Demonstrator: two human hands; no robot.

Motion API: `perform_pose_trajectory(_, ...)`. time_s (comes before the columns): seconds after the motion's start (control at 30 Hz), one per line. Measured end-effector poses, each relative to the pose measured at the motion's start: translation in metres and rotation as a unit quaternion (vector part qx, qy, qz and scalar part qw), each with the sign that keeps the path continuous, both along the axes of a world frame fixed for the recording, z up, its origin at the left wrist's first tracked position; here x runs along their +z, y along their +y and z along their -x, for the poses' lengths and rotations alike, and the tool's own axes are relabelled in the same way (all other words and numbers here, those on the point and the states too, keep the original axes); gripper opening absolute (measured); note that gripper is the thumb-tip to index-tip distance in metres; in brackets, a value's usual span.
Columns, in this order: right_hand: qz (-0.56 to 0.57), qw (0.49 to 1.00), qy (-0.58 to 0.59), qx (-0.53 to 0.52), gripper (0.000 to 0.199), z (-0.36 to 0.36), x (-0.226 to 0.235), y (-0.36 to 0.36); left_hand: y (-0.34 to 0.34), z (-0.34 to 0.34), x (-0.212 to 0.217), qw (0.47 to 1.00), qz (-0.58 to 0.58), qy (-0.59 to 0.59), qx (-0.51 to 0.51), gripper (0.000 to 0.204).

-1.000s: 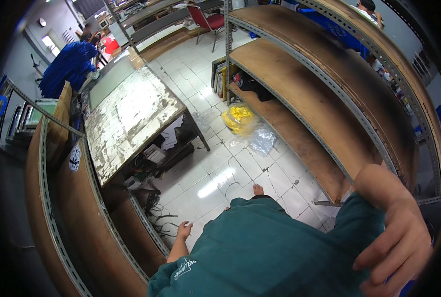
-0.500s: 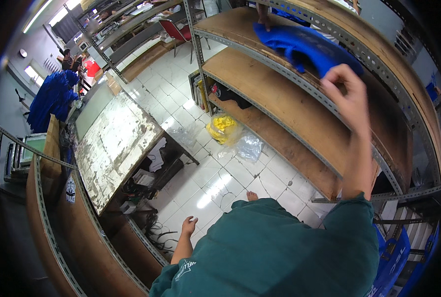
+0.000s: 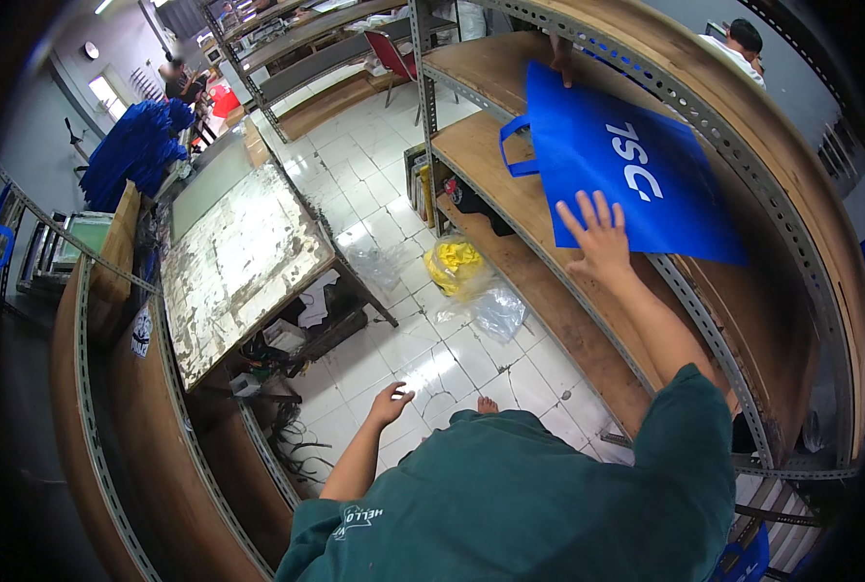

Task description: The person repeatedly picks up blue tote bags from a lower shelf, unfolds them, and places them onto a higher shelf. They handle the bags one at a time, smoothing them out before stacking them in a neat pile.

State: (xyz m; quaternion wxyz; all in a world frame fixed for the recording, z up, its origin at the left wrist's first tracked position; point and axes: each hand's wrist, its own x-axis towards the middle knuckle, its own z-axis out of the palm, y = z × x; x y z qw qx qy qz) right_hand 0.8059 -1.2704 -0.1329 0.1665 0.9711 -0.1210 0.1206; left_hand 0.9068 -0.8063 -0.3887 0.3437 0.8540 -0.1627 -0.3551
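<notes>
We are reaching our right hand [image 3: 602,241] up to the blue fabric bag [image 3: 626,165], fingers spread wide and flat against its lower edge, gripping nothing. The bag is lying over the front edge of the wooden shelf [image 3: 495,68], its loop handle [image 3: 515,145] hanging past the metal rail; someone else's fingers [image 3: 560,53] are touching its top corner. Our left hand [image 3: 391,401] is hanging open and empty over the tiled floor [image 3: 393,204]. The aisle between the shelf and the paint-stained worktop [image 3: 238,262] is leaving open room, apart from a yellow bag [image 3: 455,262] and clear plastic [image 3: 495,310] lying near the shelf's foot.
</notes>
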Motion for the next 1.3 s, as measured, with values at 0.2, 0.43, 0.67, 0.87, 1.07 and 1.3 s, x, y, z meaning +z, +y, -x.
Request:
perform_pose_trajectory(0.2, 0.299, 0.954, -0.017, 0.033, 0.064, -0.002, -0.026, -0.031, -0.094, -0.007, 0.033, 0.992, 0.118, 0.038, -0.028, 0.05)
perform_pose_trajectory(0.43, 0.199, 0.955, -0.135, 0.172, 0.023, -0.014, 0.022, -0.026, -0.175, -0.014, 0.052, 0.975, 0.17, 0.134, -0.039, 0.054)
perform_pose_trajectory(0.67, 0.028, 0.894, -0.19, 0.405, 0.03, 0.011, 0.139, 0.097, -0.223, -0.035, 0.076, 0.731, 0.393, 0.554, 0.069, 0.069)
perform_pose_trajectory(0.87, -0.132, 0.817, -0.086, 0.554, 0.016, 0.019, 0.196, 0.152, -0.151, -0.041, 0.055, 0.553, 0.612, 0.556, 0.103, 0.058)
perform_pose_trajectory(1.07, -0.153, 0.65, -0.015, 0.744, 0.016, -0.033, 0.201, 0.215, 0.02, -0.008, 0.086, 0.535, 0.733, 0.391, 0.155, 0.052)
perform_pose_trajectory(1.3, -0.282, 0.587, 0.019, 0.759, 0.024, -0.07, 0.173, 0.268, 0.198, 0.089, 0.136, 0.524, 0.806, 0.178, 0.21, 0.046)
